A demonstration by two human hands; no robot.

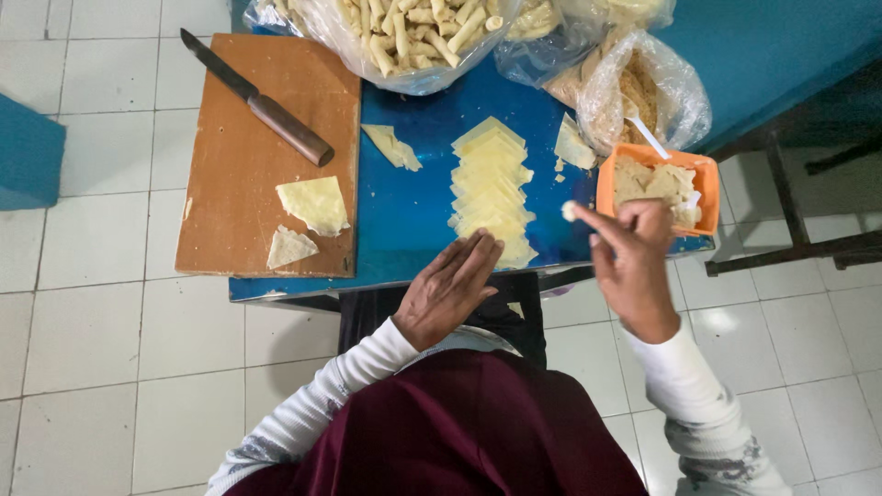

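Where the table reached its near edge, laid the left hand flat and open, fingers together, tips touching the nearest sheet of the wrappers; gripped nothing with it. Held the right hand up just beside the tub, thumb and forefinger pinched on a small pale lump, other fingers curled in. Could not tell what the lump was made of.

Found the wrappers overlapped in a row down the table's middle, between the board and the tub. Lost part of the tub's contents behind the right hand; made out only pale crumbly filling and a white spoon. Saw the bag of rolls cut off at the top edge, and a second bag too crumpled to read clearly. On the board, noted a knife and two wrapper scraps.
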